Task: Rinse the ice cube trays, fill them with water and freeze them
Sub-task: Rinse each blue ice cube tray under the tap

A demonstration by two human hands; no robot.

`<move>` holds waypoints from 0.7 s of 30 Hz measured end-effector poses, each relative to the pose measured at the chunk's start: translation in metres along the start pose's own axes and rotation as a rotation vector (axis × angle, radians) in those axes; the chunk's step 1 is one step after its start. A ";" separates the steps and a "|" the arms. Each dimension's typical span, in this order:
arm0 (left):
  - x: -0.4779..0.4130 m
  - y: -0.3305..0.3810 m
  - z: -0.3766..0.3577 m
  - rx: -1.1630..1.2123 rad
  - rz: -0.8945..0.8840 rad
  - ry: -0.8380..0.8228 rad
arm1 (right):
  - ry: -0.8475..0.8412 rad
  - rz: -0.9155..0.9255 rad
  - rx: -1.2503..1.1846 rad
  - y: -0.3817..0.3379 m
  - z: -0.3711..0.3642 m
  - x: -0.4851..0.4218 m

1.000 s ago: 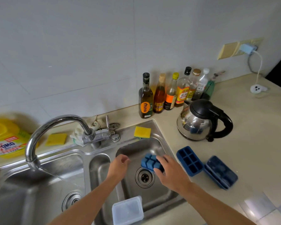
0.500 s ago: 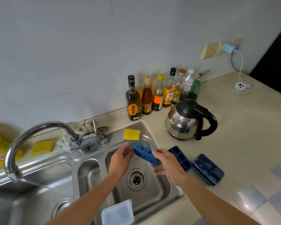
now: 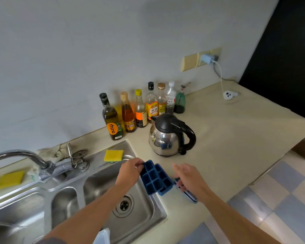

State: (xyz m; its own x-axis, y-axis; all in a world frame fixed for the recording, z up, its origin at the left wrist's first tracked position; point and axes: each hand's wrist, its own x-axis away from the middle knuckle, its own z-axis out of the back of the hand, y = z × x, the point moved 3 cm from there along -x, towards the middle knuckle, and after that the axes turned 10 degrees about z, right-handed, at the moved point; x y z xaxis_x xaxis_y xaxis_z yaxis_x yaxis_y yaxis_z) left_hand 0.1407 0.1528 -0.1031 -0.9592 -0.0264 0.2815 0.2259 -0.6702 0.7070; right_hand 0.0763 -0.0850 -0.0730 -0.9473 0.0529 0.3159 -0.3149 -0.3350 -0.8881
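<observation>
Gripping the far corner of a blue ice cube tray (image 3: 152, 178), the left hand (image 3: 130, 172) has its fingers curled over the rim and holds the tray cups-up and tilted, above the line where the right basin of the sink (image 3: 163, 213) meets the counter (image 3: 227, 138); the right hand (image 3: 192, 178), at three o'clock from that tray, lies over another blue tray (image 3: 190, 197) with its index finger stretched out; whether it grasps that tray cannot be told, since the palm covers it.

The counter's widest bare stretch runs from the kettle (image 3: 167, 138) toward three o'clock, ending at a front edge above the checked floor tiles (image 3: 280, 191); at one o'clock it stops against a dark opening (image 3: 285, 50). The kettle stands at twelve o'clock from the held tray, apart from it; a row of bottles (image 3: 113, 118) lines the wall at eleven o'clock; a yellow sponge (image 3: 113, 155) sits on the sink rim at ten o'clock, near the left hand.

A third tray (image 3: 166, 188) lies under the held one, only its near edge showing; the faucet (image 3: 21, 155) at nine o'clock is cut by the picture's left border; a clear plastic box (image 3: 102, 236) at six o'clock is cut by the bottom border.

The counter is pale beige; the wall (image 3: 77, 50) is pale and tiled; a blue charger (image 3: 207, 58) sits in the socket at one o'clock.
</observation>
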 end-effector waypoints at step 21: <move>-0.009 0.015 -0.051 -0.466 0.063 0.072 | -0.218 0.222 0.950 0.074 0.033 0.003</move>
State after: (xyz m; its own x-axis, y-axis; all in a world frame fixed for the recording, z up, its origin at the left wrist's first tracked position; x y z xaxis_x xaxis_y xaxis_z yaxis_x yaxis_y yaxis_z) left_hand 0.1444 0.1050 -0.1284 -0.9592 -0.1178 0.2569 0.1992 -0.9266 0.3190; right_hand 0.0526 -0.1403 -0.1268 -0.9174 -0.2442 0.3143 0.1360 -0.9344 -0.3292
